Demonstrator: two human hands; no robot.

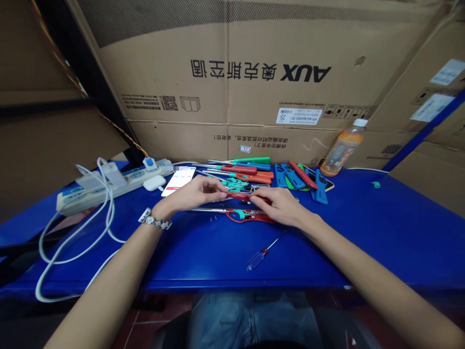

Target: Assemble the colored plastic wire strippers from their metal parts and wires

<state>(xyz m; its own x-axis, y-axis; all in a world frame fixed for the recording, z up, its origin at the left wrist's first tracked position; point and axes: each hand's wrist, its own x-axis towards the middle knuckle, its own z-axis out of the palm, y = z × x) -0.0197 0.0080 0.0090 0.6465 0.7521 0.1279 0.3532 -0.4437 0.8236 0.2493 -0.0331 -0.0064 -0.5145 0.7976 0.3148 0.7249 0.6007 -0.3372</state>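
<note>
My left hand (198, 194) and my right hand (279, 204) each pinch one end of a red plastic lighter casing half (239, 196), held level just above the table. Right below it lies an opened red gas lighter (250, 216) with a long metal tube and a green trigger, its inner parts showing. Small screws (213, 219) are scattered left of that lighter. A screwdriver (257, 258) with a clear and red handle rests nearer the front edge. Behind my hands are green trigger pieces (234, 184) and metal parts, partly covered by my fingers.
Several long lighters (243, 169) in red, orange, green and blue lie at the back. Blue and red casing pieces (292, 175) sit right of them, beside an orange drink bottle (343, 148). A phone (178, 180), earbud case (154, 182) and power strip (119, 186) with looping white cables occupy the left.
</note>
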